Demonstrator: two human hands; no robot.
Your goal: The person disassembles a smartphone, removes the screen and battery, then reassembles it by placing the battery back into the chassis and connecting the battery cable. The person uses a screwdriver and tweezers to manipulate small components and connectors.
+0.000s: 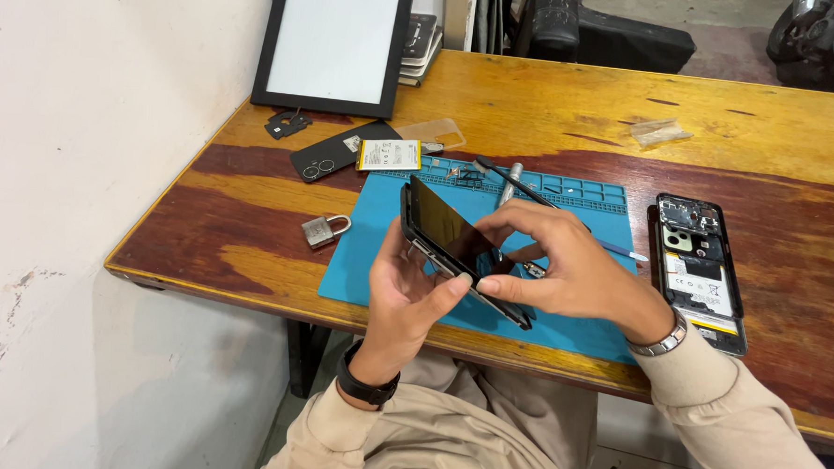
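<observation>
Glass is the weak point at this moment: a dark phone (454, 250) is held tilted above the near half of the blue work mat (360, 260), with its black screen panel seemingly lifted away from the frame along the far edge, though how far the two are parted cannot be told. The lower frame is cupped from beneath by the left hand (409, 304), its thumb laid along the near edge and the other fingers wrapped under the body. The phone's right end is pinched by the right hand (565, 269), thumb below and curled fingers above. If the panel is bent too hard, it is judged likely to crack, and any ribbon cable joining it to the frame could be torn. A slip could drop the phone onto the small loose parts lying on the mat under the right hand. Beyond the phone, at the mat's far edge, a black spudger (513, 182) and a yellow-labelled battery (390, 155) are laid. Left of the mat a padlock (323, 230) rests on the wooden table (535, 104), and to the right of the mat an opened phone (701, 270) lies with its insides exposed.
</observation>
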